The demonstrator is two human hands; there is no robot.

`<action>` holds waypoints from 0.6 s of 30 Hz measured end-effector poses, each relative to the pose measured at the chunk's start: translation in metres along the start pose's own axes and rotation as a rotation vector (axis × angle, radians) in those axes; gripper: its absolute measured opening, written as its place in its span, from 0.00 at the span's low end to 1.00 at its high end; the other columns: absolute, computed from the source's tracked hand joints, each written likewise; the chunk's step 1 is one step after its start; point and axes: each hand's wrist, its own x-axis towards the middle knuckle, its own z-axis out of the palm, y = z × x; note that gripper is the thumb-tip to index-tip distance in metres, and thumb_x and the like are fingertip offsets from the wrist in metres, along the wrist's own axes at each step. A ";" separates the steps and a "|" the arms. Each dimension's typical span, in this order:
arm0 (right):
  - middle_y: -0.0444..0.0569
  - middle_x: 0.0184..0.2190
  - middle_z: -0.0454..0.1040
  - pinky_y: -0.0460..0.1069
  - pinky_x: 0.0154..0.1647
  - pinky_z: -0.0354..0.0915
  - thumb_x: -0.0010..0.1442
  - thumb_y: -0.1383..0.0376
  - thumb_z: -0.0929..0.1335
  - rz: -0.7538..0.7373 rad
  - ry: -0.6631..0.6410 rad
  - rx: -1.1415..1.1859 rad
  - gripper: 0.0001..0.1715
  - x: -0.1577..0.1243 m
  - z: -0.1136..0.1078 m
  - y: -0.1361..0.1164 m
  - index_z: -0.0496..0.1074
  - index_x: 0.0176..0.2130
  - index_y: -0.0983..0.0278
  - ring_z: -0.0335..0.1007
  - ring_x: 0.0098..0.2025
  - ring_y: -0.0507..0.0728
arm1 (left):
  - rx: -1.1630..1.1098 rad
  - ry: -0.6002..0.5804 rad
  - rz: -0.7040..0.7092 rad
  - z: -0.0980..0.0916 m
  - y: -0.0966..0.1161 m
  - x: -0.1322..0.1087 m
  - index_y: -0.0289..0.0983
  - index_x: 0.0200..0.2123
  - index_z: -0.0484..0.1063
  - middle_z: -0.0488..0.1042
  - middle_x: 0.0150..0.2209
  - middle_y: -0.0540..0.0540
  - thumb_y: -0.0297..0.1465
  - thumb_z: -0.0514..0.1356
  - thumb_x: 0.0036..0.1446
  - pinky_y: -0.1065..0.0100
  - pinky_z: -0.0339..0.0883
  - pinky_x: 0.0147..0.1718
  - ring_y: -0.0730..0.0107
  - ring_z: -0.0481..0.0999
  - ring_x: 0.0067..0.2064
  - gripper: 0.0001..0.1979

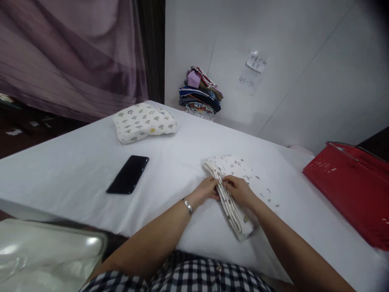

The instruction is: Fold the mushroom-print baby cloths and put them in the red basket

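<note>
A white printed cloth (234,211), gathered into a long strip of narrow pleats, lies on the white-covered table in front of me. Part of it spreads flat to the right, showing small grey and brown prints. My left hand (209,189), with a silver band on its wrist, grips the pleats from the left side. From the right, my right hand (238,188) pinches the same pleats with thumb and fingers. Both hands meet near the strip's middle, and some fingertips are hidden by the folds.
A black phone (128,174) lies to the left. Behind it rests a folded white cloth with grey prints (142,121). Folded clothes (200,93) are stacked by the wall. A red basket (349,186) stands at the right, and a clear plastic bin (45,255) is at lower left.
</note>
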 end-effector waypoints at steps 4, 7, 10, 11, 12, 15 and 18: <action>0.44 0.26 0.72 0.46 0.29 0.56 0.56 0.64 0.62 0.018 -0.004 -0.139 0.13 -0.001 0.000 -0.006 0.72 0.40 0.60 0.64 0.27 0.52 | 0.004 -0.007 0.013 -0.001 -0.002 0.001 0.34 0.42 0.67 0.74 0.28 0.44 0.37 0.56 0.56 0.67 0.72 0.28 0.69 0.75 0.26 0.15; 0.44 0.26 0.72 0.45 0.28 0.54 0.56 0.66 0.62 0.037 -0.007 -0.228 0.13 0.000 0.001 -0.011 0.72 0.39 0.60 0.63 0.27 0.52 | 0.009 -0.004 0.016 -0.001 -0.001 0.000 0.33 0.42 0.67 0.75 0.29 0.43 0.35 0.55 0.56 0.66 0.72 0.27 0.69 0.75 0.25 0.13; 0.43 0.24 0.70 0.45 0.28 0.53 0.55 0.67 0.61 0.032 0.001 -0.218 0.12 0.002 0.001 -0.009 0.71 0.38 0.60 0.62 0.26 0.52 | -0.001 -0.012 0.014 -0.001 0.001 -0.002 0.33 0.42 0.67 0.75 0.30 0.42 0.32 0.53 0.55 0.66 0.72 0.27 0.68 0.75 0.25 0.12; 0.43 0.23 0.69 0.45 0.27 0.53 0.54 0.68 0.61 0.031 0.007 -0.194 0.11 0.002 0.001 -0.007 0.70 0.37 0.60 0.61 0.25 0.51 | -0.007 -0.020 0.014 -0.001 0.002 -0.003 0.34 0.42 0.68 0.76 0.30 0.42 0.31 0.53 0.55 0.67 0.72 0.27 0.68 0.76 0.25 0.13; 0.42 0.22 0.67 0.45 0.27 0.52 0.53 0.68 0.61 0.034 0.012 -0.163 0.11 0.002 0.001 -0.005 0.70 0.36 0.60 0.61 0.24 0.51 | -0.014 -0.028 0.014 0.000 0.002 -0.003 0.34 0.42 0.68 0.76 0.30 0.42 0.31 0.53 0.54 0.67 0.72 0.27 0.68 0.76 0.26 0.13; 0.39 0.19 0.63 0.45 0.25 0.52 0.52 0.68 0.61 0.036 0.031 -0.058 0.10 0.001 0.003 0.001 0.68 0.35 0.60 0.58 0.23 0.51 | -0.021 -0.040 0.017 -0.001 0.002 -0.002 0.34 0.42 0.69 0.76 0.31 0.42 0.31 0.54 0.53 0.67 0.72 0.27 0.67 0.76 0.27 0.13; 0.38 0.19 0.62 0.45 0.24 0.52 0.52 0.68 0.61 0.021 0.049 0.031 0.11 0.000 0.005 0.002 0.66 0.37 0.60 0.58 0.22 0.51 | -0.018 -0.039 0.030 -0.001 0.000 0.001 0.34 0.41 0.69 0.76 0.31 0.42 0.31 0.55 0.52 0.66 0.72 0.27 0.66 0.77 0.27 0.13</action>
